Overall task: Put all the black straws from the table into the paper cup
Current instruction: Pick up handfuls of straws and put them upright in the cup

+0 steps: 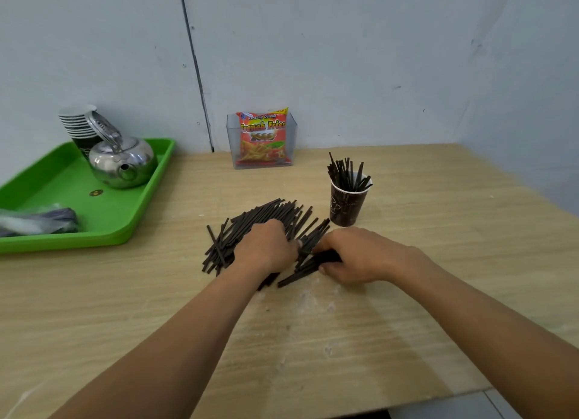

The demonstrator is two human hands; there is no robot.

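Both hands work a loose pile of black straws (pixel 266 218) near the middle of the wooden surface (pixel 407 324). Right hand (pixel 360 255), its grip curled shut around a small bundle of straws (pixel 305 263), lies on its side at the pile's right end; left hand (pixel 266 246) presses palm-down on the heap, fingers bent over the straws, though whether that grip has closed on any cannot be told. Straws in the pile overlap too thickly to count.

One brown paper cup (pixel 347 204) stands upright just beyond the right hand, toward the far right corner, holding a dozen or so straws on end. At the far edge, one clear plastic box (pixel 293 136) holds one packet of French Fries snacks (pixel 263 138). On the left edge, one green tray (pixel 103 218) carries one steel kettle (pixel 123 163), one stack of paper cups (pixel 78 121) and a plastic-wrapped bundle (pixel 34 221).
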